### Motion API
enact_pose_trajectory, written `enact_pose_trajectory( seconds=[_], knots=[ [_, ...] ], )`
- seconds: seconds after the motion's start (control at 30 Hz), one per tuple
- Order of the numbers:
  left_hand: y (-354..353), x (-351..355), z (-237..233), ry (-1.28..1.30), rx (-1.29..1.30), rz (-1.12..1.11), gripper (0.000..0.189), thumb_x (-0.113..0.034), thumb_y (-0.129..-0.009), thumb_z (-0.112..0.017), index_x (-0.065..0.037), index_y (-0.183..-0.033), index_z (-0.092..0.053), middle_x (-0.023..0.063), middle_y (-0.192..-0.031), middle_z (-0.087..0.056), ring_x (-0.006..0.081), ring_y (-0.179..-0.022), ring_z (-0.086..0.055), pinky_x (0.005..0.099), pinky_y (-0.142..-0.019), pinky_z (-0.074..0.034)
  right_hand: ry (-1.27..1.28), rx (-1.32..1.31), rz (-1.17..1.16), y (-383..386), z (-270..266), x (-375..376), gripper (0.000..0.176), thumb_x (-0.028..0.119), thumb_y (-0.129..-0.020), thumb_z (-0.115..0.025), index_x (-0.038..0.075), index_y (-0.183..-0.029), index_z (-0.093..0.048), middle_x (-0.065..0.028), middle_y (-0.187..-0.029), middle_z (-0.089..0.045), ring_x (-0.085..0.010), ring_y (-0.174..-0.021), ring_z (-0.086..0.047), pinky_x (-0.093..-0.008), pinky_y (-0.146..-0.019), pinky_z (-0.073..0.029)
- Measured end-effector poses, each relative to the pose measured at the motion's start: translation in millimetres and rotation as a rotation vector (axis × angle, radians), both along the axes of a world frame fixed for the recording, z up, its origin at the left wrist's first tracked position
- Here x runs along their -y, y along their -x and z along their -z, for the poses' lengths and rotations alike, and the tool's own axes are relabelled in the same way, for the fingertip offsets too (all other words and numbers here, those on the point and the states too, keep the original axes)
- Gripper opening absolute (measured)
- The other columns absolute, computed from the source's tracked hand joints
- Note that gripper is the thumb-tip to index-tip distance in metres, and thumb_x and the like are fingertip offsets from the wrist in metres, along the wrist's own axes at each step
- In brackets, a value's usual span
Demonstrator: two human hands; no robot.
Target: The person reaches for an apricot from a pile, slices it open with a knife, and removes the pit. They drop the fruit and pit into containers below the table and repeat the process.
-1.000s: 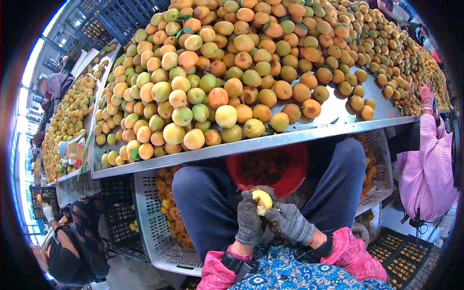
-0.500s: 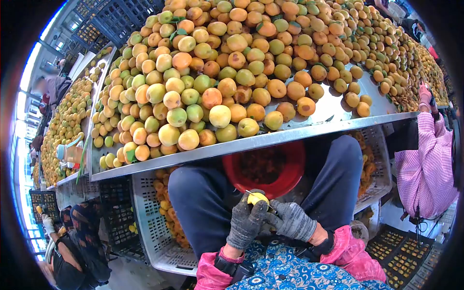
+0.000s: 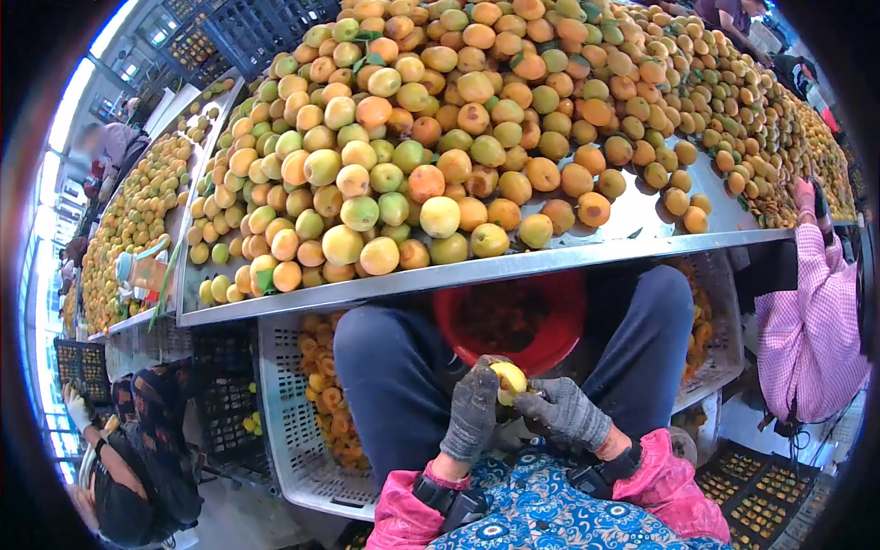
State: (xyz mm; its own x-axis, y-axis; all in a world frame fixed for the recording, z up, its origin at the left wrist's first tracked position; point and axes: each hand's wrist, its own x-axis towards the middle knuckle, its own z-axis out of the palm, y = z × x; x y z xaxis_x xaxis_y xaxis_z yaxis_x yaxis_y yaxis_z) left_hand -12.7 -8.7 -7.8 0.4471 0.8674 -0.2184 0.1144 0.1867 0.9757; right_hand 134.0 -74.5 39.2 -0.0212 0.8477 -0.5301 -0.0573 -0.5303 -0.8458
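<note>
My left hand (image 3: pixel 472 414), in a grey knit glove, is closed around a yellow apricot (image 3: pixel 510 376) above my lap. The fruit's pale yellow side faces up. Against its lower right side press the curled fingers of my right hand (image 3: pixel 566 414), also gloved. Something dark and small shows between those fingers, but its shape is too hidden to name. Just beyond both hands, between my knees, stands a red basin (image 3: pixel 570 321) with dark orange scraps in it.
A metal table (image 3: pixel 403 287) piled with apricots (image 3: pixel 440 216) spans the front. White crates (image 3: pixel 291 431) of split apricots flank my legs. A co-worker in a pink checked shirt (image 3: pixel 811 339) is at right; another person (image 3: pixel 151 449) sits at left. Black trays (image 3: pixel 756 490) lie lower right.
The apricot has turned in my left hand, now showing a rounder, more upright side. My right fingers have shifted closer against it. The whole view has moved slightly.
</note>
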Motion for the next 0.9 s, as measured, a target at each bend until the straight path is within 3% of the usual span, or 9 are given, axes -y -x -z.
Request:
enact_pose_trajectory(
  seconds=[0.27,0.33,0.4,0.53,0.6,0.67,0.73,0.8,0.9],
  knots=[
    [-4,11,20,-0.013,-0.067,-0.209,0.025,-0.018,-0.095,-0.051,0.0,-0.111,-0.058,0.0165,-0.088,-0.064,0.0313,-0.076,-0.062,0.0412,-0.068,-0.049,-0.751,0.45,-0.117,5,33,8,0.03,0.033,-0.091,-0.057,0.004,-0.084,-0.063,0.0002,-0.063,-0.057,-0.0083,-0.06,-0.052,-0.0275,-0.05,-0.041],
    [1,3,39,-0.508,-0.3,-0.147,0.026,-0.016,-0.092,-0.053,-0.001,-0.114,-0.057,0.0153,-0.088,-0.063,0.032,-0.076,-0.062,0.0416,-0.069,-0.049,0.275,-0.275,0.137,-1,-9,5,0.035,0.036,-0.091,-0.058,0.002,-0.083,-0.062,0.0007,-0.063,-0.056,-0.0092,-0.058,-0.053,-0.0281,-0.047,-0.04],
    [4,6,41,-0.989,-0.523,-0.052,0.03,-0.013,-0.088,-0.055,-0.003,-0.116,-0.055,0.0141,-0.088,-0.063,0.0327,-0.077,-0.062,0.0421,-0.069,-0.049,0.167,-0.134,0.128,8,4,7,0.04,0.039,-0.091,-0.056,0.001,-0.081,-0.063,0.0015,-0.06,-0.055,-0.0082,-0.053,-0.051,-0.0266,-0.044,-0.039],
    [-4,-1,3,-0.557,-0.456,0.079,0.036,-0.016,-0.086,-0.058,-0.005,-0.12,-0.054,0.0122,-0.097,-0.063,0.0283,-0.086,-0.062,0.0371,-0.077,-0.05,0.08,-0.198,0.138,1,3,2,0.041,0.039,-0.094,-0.051,0.002,-0.08,-0.064,0.0025,-0.057,-0.053,-0.0055,-0.046,-0.045,-0.0226,-0.043,-0.034],
    [-6,0,11,0.319,0.251,-0.108,0.036,-0.024,-0.089,-0.059,-0.004,-0.119,-0.055,0.013,-0.099,-0.064,0.0223,-0.089,-0.063,0.0344,-0.078,-0.05,0.169,-0.162,0.173,-1,5,2,0.039,0.036,-0.094,-0.051,0.001,-0.081,-0.063,0.0002,-0.057,-0.053,-0.0073,-0.046,-0.047,-0.0243,-0.043,-0.037],
    [-9,2,8,0.125,0.017,0.049,0.038,-0.03,-0.095,-0.054,-0.001,-0.12,-0.054,0.0135,-0.1,-0.065,0.0188,-0.091,-0.062,0.033,-0.079,-0.049,0.124,-0.146,0.134,-7,25,7,0.036,0.032,-0.093,-0.051,0.001,-0.082,-0.064,-0.0011,-0.059,-0.056,-0.0088,-0.051,-0.051,-0.0261,-0.047,-0.041],
    [-10,-2,6,-0.013,-0.031,0.064,0.038,-0.03,-0.095,-0.055,0.0,-0.118,-0.054,0.0138,-0.1,-0.064,0.0199,-0.092,-0.062,0.0332,-0.079,-0.049,-0.653,0.602,-0.141,-9,56,9,0.042,0.041,-0.092,-0.056,0.001,-0.086,-0.067,0.0,-0.068,-0.06,-0.0084,-0.063,-0.052,-0.0267,-0.057,-0.043],
    [-10,-2,15,0.181,0.056,0.055,0.037,-0.03,-0.095,-0.055,0.001,-0.116,-0.056,0.0096,-0.101,-0.064,0.0153,-0.093,-0.059,0.0303,-0.08,-0.048,-0.028,0.085,0.083,-2,28,5,0.042,0.042,-0.092,-0.056,0.001,-0.087,-0.065,0.0004,-0.069,-0.059,-0.0093,-0.061,-0.051,-0.0281,-0.056,-0.043],
    [-6,-5,9,0.354,0.192,0.085,0.034,-0.03,-0.095,-0.056,0.0,-0.112,-0.059,0.0046,-0.101,-0.064,0.0106,-0.091,-0.057,0.0264,-0.078,-0.048,0.035,-0.112,0.131,-2,9,2,0.041,0.043,-0.091,-0.056,0.003,-0.083,-0.064,0.0025,-0.062,-0.055,-0.0077,-0.052,-0.048,-0.0252,-0.047,-0.037]
  ],
)
